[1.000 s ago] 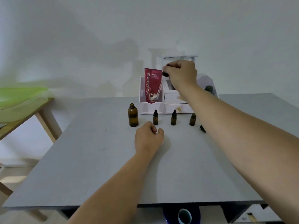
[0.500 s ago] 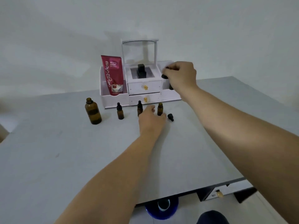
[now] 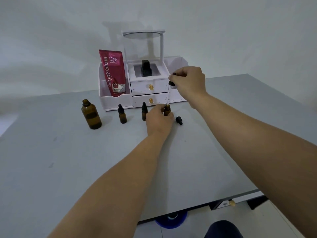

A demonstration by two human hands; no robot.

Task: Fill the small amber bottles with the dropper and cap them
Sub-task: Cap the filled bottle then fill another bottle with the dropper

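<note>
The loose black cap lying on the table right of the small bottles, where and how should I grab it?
Judging by its pose, the loose black cap lies tipped on its side. Pinch its wider round collar from above; the right side is clear, while the left hand crowds its left.

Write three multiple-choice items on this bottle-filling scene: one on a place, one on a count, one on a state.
1. Where does the loose black cap lie?
A. On the grey table, right of the held bottle
B. Inside a drawer
C. On the large bottle

2. How many small amber bottles stand on the table?
A. Two
B. Three
C. Five

3. What state is the large amber bottle in?
A. Capped
B. Tipped over
C. Upright, uncapped

Answers: 1 A, it rests on the tabletop beside the small bottle that the left hand steadies. 2 B, three stand in a row. 3 C, its neck is open while the right hand holds the dropper.
</note>
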